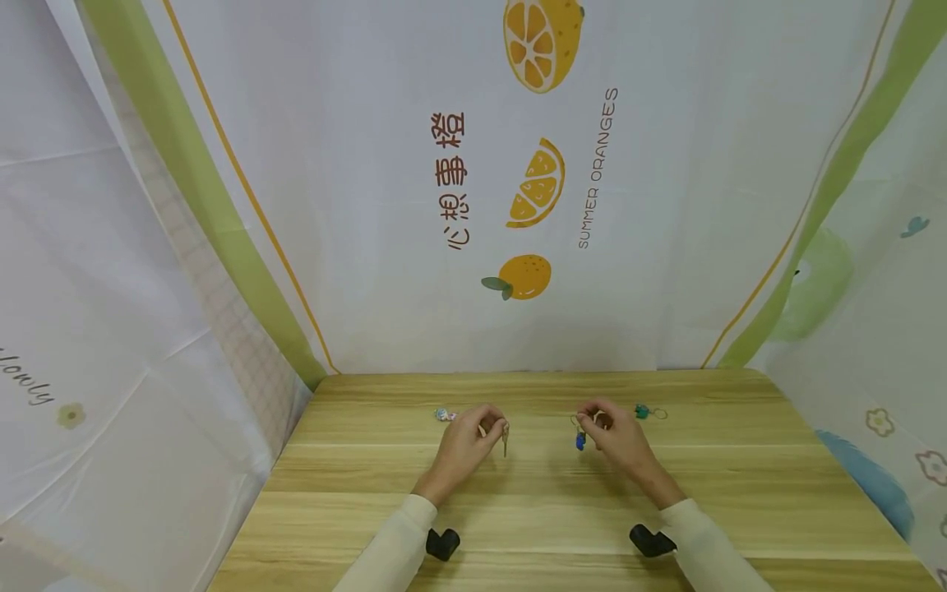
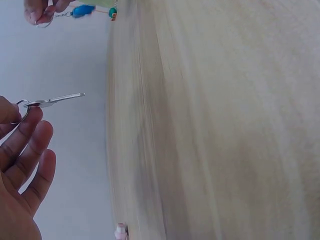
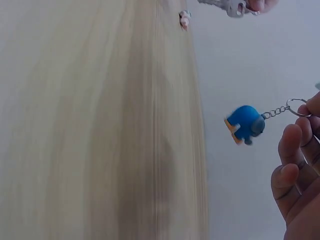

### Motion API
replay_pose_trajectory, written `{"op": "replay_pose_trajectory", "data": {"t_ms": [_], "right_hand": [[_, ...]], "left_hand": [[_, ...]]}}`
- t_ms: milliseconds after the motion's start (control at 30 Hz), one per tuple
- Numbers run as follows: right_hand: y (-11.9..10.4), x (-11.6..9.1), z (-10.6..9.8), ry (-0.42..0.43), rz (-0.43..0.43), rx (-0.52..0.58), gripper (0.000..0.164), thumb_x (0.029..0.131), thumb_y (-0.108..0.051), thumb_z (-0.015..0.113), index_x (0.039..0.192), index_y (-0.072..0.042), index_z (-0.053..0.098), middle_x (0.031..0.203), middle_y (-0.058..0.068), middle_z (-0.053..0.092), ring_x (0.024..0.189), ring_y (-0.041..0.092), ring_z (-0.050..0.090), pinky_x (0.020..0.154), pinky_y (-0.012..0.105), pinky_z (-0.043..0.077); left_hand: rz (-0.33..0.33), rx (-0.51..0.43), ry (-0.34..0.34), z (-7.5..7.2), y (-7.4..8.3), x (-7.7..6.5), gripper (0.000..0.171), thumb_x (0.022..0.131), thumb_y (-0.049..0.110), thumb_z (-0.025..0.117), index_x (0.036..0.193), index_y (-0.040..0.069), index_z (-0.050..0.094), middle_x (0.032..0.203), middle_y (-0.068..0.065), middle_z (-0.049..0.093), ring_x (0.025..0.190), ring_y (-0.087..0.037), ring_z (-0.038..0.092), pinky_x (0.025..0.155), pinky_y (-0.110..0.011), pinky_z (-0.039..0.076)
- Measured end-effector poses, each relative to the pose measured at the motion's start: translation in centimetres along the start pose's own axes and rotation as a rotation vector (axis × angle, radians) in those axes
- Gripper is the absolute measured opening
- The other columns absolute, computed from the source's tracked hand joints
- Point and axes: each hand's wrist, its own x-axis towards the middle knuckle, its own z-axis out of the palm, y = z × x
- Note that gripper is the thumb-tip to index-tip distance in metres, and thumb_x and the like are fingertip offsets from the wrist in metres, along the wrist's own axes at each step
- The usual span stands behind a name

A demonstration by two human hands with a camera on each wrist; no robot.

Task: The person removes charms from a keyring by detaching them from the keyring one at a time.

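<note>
Above the tabletop, my left hand (image 1: 470,434) pinches a small metal ring with a silver key (image 2: 56,100) hanging from it. The thumb and index finger hold the ring, while the other fingers stay loosely bent. My right hand (image 1: 620,436) pinches the key ring (image 3: 297,106) of a keychain between thumb and fingertip. From that ring a short chain carries a blue figure charm (image 3: 245,123) with orange feet, dangling in the air. The two hands are apart, and so are the key and the keychain.
On the wooden table (image 1: 547,514) a small pale charm (image 1: 442,414) lies by the left hand. A green keychain (image 1: 642,411) lies just beyond the right hand. White printed cloth (image 1: 385,247) hangs along the table's back edge and at both sides.
</note>
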Motion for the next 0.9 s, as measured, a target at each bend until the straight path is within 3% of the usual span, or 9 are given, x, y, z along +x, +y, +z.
{"op": "replay_pose_trajectory", "data": {"t_ms": [200, 600, 900], "right_hand": [[0.9, -0.1, -1.5, 0.027, -0.001, -0.036, 0.006, 0.105, -0.010, 0.068, 0.105, -0.007, 0.073, 0.095, 0.009, 0.067, 0.053, 0.005, 0.051, 0.050, 0.026, 0.048], [1.7, -0.3, -4.3, 0.062, 0.027, -0.099, 0.011, 0.106, -0.012, 0.066, 0.109, -0.002, 0.072, 0.098, 0.011, 0.067, 0.054, 0.007, 0.052, 0.050, 0.027, 0.048], [2.8, -0.3, -6.1, 0.089, 0.077, -0.080, 0.015, 0.106, -0.014, 0.068, 0.112, -0.001, 0.072, 0.103, 0.017, 0.068, 0.057, 0.008, 0.057, 0.052, 0.028, 0.052]], "left_hand": [[-0.046, 0.008, 0.002, -0.1, -0.2, 0.1, 0.008, 0.106, 0.020, 0.069, 0.105, 0.017, 0.075, 0.087, 0.007, 0.074, 0.076, -0.002, 0.063, 0.067, -0.020, 0.052], [-0.064, -0.031, 0.013, -0.2, -0.5, 0.2, 0.008, 0.106, 0.017, 0.069, 0.105, 0.013, 0.076, 0.088, 0.004, 0.076, 0.077, -0.004, 0.064, 0.066, -0.020, 0.053], [-0.080, -0.049, 0.025, -0.2, -1.2, 0.3, 0.008, 0.105, 0.016, 0.069, 0.105, 0.011, 0.075, 0.088, 0.002, 0.076, 0.077, -0.003, 0.064, 0.066, -0.020, 0.053]]}}
